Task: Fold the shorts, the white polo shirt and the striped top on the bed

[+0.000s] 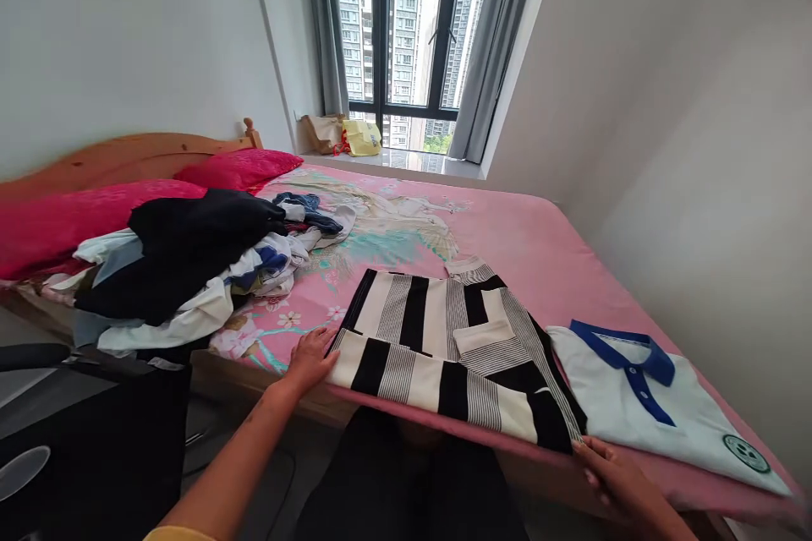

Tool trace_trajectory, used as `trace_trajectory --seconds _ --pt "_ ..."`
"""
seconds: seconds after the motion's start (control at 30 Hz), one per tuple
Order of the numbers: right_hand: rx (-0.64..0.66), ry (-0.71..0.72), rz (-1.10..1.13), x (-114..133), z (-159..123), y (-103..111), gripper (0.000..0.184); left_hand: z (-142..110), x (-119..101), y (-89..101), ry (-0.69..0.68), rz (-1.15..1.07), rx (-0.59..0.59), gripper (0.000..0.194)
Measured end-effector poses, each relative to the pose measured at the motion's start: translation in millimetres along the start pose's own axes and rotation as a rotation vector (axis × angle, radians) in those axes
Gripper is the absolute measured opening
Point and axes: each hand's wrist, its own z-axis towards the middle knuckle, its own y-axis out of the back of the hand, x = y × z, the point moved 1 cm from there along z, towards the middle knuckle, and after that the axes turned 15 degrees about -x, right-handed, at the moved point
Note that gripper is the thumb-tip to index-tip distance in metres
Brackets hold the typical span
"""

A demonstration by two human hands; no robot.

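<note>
A black, cream and finely striped shirt [406, 308] lies partly folded along the near edge of the bed, its near side turned over in a long strip. My left hand [312, 362] is closed on the fold at the shirt's left end, thumb on top. At the near right corner, my right hand [602, 463] pinches the striped fabric between thumb and fingers. One sleeve with a cream cuff is laid back across the shirt. Just right of it rests a folded white polo shirt [634, 389] with a blue collar and a round green badge.
A heap of loose clothes [190, 262] lies on the bed at the left, by red pillows [247, 165]. The bed has a pink patterned sheet [520, 228]. Paper bags [361, 138] stand on the windowsill. A black chair [114, 431] is at the lower left.
</note>
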Motion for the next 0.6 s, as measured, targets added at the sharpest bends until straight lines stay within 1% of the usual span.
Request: trace_trajectory --seconds 0.1,0.17,0.23,0.33,0.4,0.5,0.6 --pt "0.058 0.01 0.035 -7 7 -1 0.042 16 -11 -3.9 0.018 -0.011 0.036 0.057" --pt "0.047 -0.001 0.027 -8 9 -3 0.043 28 -18 -5.3 0.044 -0.016 0.063 0.057" --pt "0.034 -0.02 0.028 -5 8 -5 0.043 40 -23 -4.7 0.076 -0.025 0.089 0.048" --pt "0.023 -0.036 0.029 4 1 -7 0.043 53 -26 -0.4 0.096 -0.083 0.138 0.027" --pt "0.012 -0.032 0.012 10 -4 -7 0.043 57 -25 4.2 0.095 -0.161 0.183 0.021" --pt "0.007 -0.034 -0.01 18 -10 -6 0.042 55 -20 13.7 0.121 -0.283 0.227 0.03" --pt "0.022 -0.047 0.002 20 -11 -3 0.041 45 -7 25.1 0.184 -0.361 0.239 0.034"
